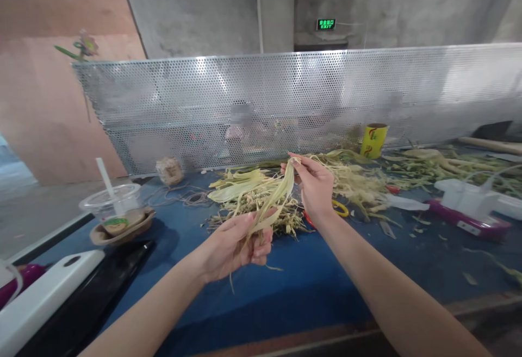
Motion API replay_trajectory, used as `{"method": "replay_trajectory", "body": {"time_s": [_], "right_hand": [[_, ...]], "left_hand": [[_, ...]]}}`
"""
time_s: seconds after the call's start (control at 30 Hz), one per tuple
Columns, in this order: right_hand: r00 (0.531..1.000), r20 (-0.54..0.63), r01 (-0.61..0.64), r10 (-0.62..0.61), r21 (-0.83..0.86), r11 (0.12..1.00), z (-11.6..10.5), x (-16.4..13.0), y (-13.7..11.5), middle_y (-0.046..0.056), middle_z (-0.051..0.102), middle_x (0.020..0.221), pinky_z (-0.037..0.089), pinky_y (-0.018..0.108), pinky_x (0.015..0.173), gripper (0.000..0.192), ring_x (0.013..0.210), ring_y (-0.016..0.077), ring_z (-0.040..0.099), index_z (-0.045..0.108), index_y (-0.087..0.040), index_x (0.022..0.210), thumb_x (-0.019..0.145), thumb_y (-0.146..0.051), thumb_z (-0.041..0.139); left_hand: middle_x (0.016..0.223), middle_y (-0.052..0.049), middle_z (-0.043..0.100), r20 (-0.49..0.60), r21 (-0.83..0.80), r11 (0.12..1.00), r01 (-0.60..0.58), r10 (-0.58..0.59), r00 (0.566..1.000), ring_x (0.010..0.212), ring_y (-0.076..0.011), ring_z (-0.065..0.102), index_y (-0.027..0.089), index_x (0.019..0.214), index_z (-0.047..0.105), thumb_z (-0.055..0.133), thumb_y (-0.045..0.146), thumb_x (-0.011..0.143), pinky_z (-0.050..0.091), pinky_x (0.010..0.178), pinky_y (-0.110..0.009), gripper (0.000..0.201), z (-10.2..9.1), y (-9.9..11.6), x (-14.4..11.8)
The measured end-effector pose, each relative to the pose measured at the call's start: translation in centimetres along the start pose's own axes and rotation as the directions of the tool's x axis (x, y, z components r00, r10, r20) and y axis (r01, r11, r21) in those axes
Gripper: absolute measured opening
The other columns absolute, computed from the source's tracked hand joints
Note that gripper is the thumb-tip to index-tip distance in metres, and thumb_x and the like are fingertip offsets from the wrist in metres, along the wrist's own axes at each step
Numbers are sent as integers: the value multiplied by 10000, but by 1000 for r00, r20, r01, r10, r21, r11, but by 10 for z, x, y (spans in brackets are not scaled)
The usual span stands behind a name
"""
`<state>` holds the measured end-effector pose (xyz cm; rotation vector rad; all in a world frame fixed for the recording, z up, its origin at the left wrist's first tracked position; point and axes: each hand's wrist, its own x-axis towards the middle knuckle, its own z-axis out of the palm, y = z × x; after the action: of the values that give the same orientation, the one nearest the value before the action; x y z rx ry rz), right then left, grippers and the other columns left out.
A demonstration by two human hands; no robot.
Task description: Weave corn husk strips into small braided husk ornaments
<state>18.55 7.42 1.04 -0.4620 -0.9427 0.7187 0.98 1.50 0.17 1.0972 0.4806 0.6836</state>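
Note:
Between my hands stretches a bundle of pale yellow-green dried leaf strips [281,191], which look like corn husk. My left hand [238,243] is closed round the lower end, with thin frayed ends hanging below its fingers. The upper end is pinched between the thumb and fingers of my right hand [314,183]. Behind and under the strips lies a heap of dry, shredded plant stalks [248,199] on the blue table [281,292]. Close to my right wrist, scissors with red and yellow handles [341,208] are partly hidden by the hand.
A plastic cup with a straw [118,210] stands in a cardboard holder at left. Near the left edge lies a white power bank-like object [57,286]. More husks [436,164], a yellow roll [373,141] and a purple-and-white device [468,218] are at right. A perforated metal screen [183,101] borders the back.

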Motion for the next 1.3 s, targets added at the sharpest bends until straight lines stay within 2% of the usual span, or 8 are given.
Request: {"method": "replay_trajectory", "body": {"time_s": [0.2,0.43,0.7,0.83,0.93,1.07,1.2,1.3], "right_hand": [[999,-32,-32,36,118,992,-4,6,0,-13,683,673,576,303,675,150,666,149,675,704,-176,816,673,-223,697],[980,-105,-130,167,292,947,-13,16,-1,-14,678,727,568,228,700,77,650,94,652,687,-161,745,669,-153,696],[941,-15,-308,338,377,874,-19,21,-2,8,661,723,561,185,697,188,700,71,643,653,-142,770,830,-62,494],[911,69,-395,407,435,809,-16,21,-4,3,580,649,508,107,534,247,585,33,574,632,-121,766,865,-41,420],[908,127,-409,399,471,781,-12,20,-9,-27,474,594,420,83,422,273,506,18,483,608,-127,759,871,-17,385],[905,184,-424,385,492,760,-8,19,-16,-21,453,659,377,87,407,279,485,6,417,583,-124,767,888,-30,349],[896,235,-444,376,496,747,-6,16,-19,-12,450,704,377,95,424,245,491,8,397,569,-131,784,887,-53,361],[891,306,-450,336,490,746,-5,11,-23,-17,450,707,382,100,453,177,498,13,392,554,-157,786,837,-53,421]], "left_hand": [[559,23,463,34,20,1000,16,-16,999,511,-71,385,153,923,640,641,270,759,318,527,-239,202,2,-1,-3],[604,2,488,-60,122,993,3,4,998,535,-72,364,119,911,634,617,272,773,263,550,-257,207,4,-6,0],[512,38,397,-99,339,941,-10,47,994,522,-95,334,108,878,614,533,369,812,226,542,-269,281,-2,-11,1],[503,49,367,-147,492,870,-12,96,984,504,-96,294,110,842,622,478,397,836,212,529,-271,321,-3,-9,0],[520,47,365,-205,583,812,-3,151,967,510,-101,290,117,808,624,451,371,846,217,528,-267,310,-5,-7,-1],[598,26,408,-288,663,749,3,251,924,582,-124,356,141,816,635,476,347,824,265,566,-266,261,-13,-8,-3],[659,25,420,-370,695,718,-17,379,848,635,-136,374,175,990,591,470,363,831,301,608,-265,274,-23,-4,-5],[600,46,366,-365,698,712,-82,451,814,583,-127,342,176,1057,547,473,361,831,290,565,-256,302,-25,7,-6]]}}
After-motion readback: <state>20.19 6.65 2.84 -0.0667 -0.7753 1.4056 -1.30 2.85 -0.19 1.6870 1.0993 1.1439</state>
